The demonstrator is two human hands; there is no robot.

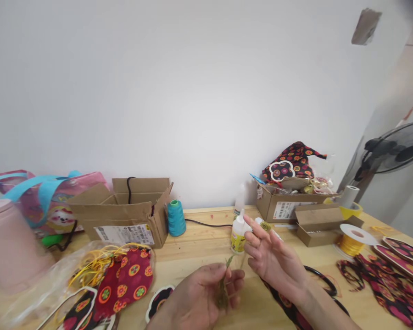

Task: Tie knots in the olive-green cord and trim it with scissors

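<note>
My left hand (206,293) is low in the middle, palm up, its thumb and fingers closed around a small bundle of olive-green threads (222,291). The frayed tip of the bundle sticks up past the thumb. My right hand (275,259) is raised just to the right, fingertips drawn together toward the left. A thin pale thread (244,256) seems to run down from those fingertips; its ends are hard to make out. Right behind them stands a white glue bottle (238,236) with a yellow label. Dark patterned fabric (285,305) lies partly under my right forearm.
At the left are a pink bin (13,247), an open cardboard box (124,220), a teal thread cone (176,219) and red patterned fabric (131,279) with yellow cords. A filled box (285,206), a smaller box (316,229), a yellow ribbon spool (353,240) and fabric pieces stand right.
</note>
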